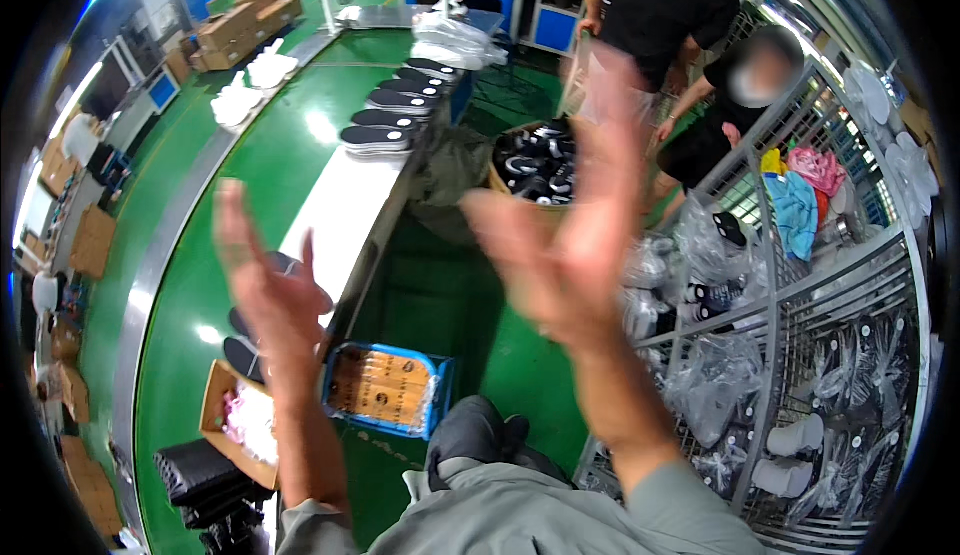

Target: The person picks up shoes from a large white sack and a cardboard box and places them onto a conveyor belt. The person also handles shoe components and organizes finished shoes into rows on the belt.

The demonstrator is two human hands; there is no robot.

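Observation:
My left hand (268, 300) is raised over the near end of the white worktop (330, 195), fingers spread and holding nothing. Dark insoles (241, 357) lie partly hidden behind and beside it. My right hand (570, 255) is up in the air, blurred by motion, its thumb and fingers apart with nothing between them. Beyond it stands a round bin of black-and-white shoes (535, 170), partly covered by the hand. Farther along the worktop sit several stacks of black insoles (385, 120), in a row.
A blue crate (447, 380) stands on the floor before me, near an open carton (213, 410) with pink and white pieces. Metal shelving (765, 375) with bagged shoes rises on the right. Two people (670, 15) are at the back right. Black bundles (205, 470) lie at lower left.

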